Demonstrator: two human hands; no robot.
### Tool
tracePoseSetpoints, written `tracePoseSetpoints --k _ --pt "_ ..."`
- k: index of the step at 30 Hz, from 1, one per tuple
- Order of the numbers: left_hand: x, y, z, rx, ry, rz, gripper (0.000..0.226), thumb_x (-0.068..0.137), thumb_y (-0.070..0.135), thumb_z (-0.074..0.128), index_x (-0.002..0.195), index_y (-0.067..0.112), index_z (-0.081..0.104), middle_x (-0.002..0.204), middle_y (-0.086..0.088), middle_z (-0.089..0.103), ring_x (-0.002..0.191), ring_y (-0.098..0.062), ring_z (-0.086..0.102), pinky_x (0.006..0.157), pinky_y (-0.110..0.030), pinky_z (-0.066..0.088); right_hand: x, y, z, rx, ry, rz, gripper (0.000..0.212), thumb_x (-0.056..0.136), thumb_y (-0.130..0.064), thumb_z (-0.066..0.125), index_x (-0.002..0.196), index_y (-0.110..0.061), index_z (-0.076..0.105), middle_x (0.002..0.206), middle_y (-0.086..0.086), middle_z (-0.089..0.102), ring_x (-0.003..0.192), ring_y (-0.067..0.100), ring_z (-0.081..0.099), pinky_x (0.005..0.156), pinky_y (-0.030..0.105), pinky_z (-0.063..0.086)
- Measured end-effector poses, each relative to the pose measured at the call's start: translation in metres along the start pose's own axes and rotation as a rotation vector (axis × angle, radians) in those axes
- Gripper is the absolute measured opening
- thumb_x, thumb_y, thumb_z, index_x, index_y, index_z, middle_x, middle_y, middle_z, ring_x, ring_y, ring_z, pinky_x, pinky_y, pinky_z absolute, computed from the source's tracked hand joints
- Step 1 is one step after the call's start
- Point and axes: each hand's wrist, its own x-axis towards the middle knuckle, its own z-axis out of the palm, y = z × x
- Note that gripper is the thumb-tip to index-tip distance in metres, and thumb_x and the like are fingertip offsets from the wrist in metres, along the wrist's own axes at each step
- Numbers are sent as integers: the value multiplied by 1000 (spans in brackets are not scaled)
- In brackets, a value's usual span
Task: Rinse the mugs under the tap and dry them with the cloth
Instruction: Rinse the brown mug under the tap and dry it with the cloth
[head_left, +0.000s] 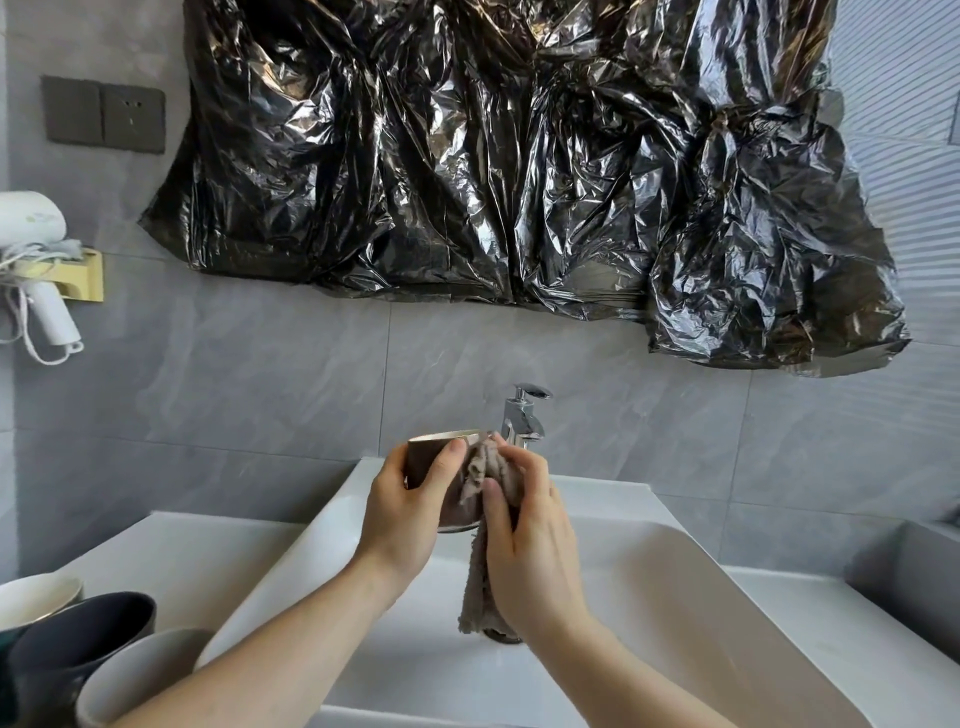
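Right now my left hand (402, 512) grips a brown mug (441, 486) above the white sink (701, 587), thumb curled across the near side of its wall just under the rim and the rest of the hand wrapped round behind, where I cannot see those fingers. The mug is held roughly upright, tipped a little, with its pale inner rim showing at the top. My right hand (530, 545) presses a grey-brown cloth (485, 519) against the right side of the mug, fingers bent over the bunched fabric and thumb pinching it from the front; the loose end of the cloth hangs down between my wrists toward the drain (506, 635). Just behind the mug and cloth stands the chrome tap (524, 418), and I can make out no water coming from it. At the lower left, on the counter (208, 551) beside the sink, sit more mugs: a dark one (78, 642) lying on its side, a pale one (140, 675) in front of it, and a cream one (39, 597) behind. Crumpled black plastic sheeting (519, 156) covers the wall above, with a grey switch plate (104, 115) to its left and a white hairdryer (36, 260) hanging in a yellow holder (85, 278) at the left edge.
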Motion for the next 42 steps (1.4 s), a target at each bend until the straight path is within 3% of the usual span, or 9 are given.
tracePoseSetpoints --k 2,5,10,13,21,25,32,37,42 --pt "1 -1 -1 -75 -57 -91 65 71 67 68 113 18 73 106 -2 79 101 -17 76 78 -29 61 -2 -2 3 -2 -8 -59 37 105 -27 57 135 -46 47 140 -41 51 129 -10 46 96 2 35" --pt "1 0 0 -102 -45 -112 65 66 64 80 110 18 74 104 -4 80 99 -21 77 86 -43 62 -1 1 3 50 26 -151 39 101 -14 65 131 -37 60 142 -33 55 133 -4 50 103 5 35" --pt "0 3 0 -121 -10 -63 62 63 62 85 107 19 77 101 -3 81 94 -19 77 76 -35 63 5 7 1 115 174 -168 32 95 3 65 116 -20 71 130 -9 59 125 10 58 105 26 47" --pt "-4 3 2 -82 -21 -13 62 64 65 81 107 21 77 102 2 80 95 -14 76 73 -25 57 8 8 -1 166 241 -104 38 91 12 64 112 -19 73 122 -5 58 118 4 59 100 24 48" --pt "6 2 -4 -171 27 -66 62 63 57 82 101 8 76 99 -15 79 94 -33 76 79 -43 62 1 -2 4 199 88 -300 25 95 -10 71 117 -20 75 110 -8 63 104 11 67 90 18 50" --pt "4 4 -3 -133 37 -41 60 61 63 80 99 17 78 97 -2 81 87 -18 75 70 -27 58 5 7 -4 183 152 -123 29 93 -5 71 105 -31 77 100 -17 63 96 4 67 82 11 45" --pt "-4 7 -2 -33 -33 34 61 62 63 78 108 23 76 102 4 79 96 -12 74 76 -28 55 16 6 -14 287 419 -36 27 101 -8 65 111 -32 70 113 -13 62 111 3 63 92 7 43" --pt "-8 7 1 -3 -109 93 58 65 58 78 109 21 75 104 3 79 98 -11 73 75 -20 54 13 9 -9 303 233 -52 28 102 -5 62 119 -25 71 123 -14 66 122 6 62 98 10 43" --pt "-7 5 -1 -3 -103 108 59 63 57 79 109 21 74 104 4 79 97 -9 73 74 -18 53 13 14 -6 468 123 158 24 108 -18 55 123 -30 69 119 -17 75 119 1 66 100 17 49"
